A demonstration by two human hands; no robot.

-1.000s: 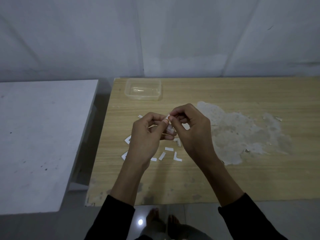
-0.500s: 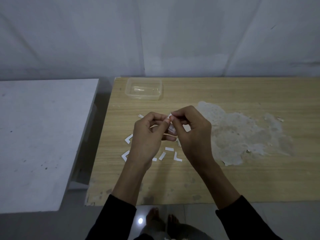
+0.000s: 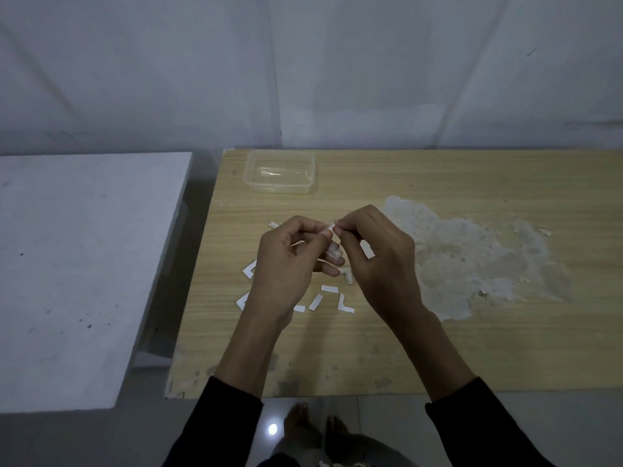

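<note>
Fingers of the left hand and right hand pinch one small white paper strip above the light wooden worktop, where several folded white paper pieces lie and the clear rectangular plastic container shows none inside, so work is judged part-done.

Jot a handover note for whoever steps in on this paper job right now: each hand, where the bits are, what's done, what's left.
Left hand: pinches one end of a small white paper piece, held above the table.
Right hand: pinches the other end of it.
Loose white pieces: scattered on the table beneath the hands, several L-shaped.
Clear container: far left of the table, no white pieces visible inside.
Done: nothing in the container yet.
Left: probably finish the held piece, then work through the loose ones.
</note>
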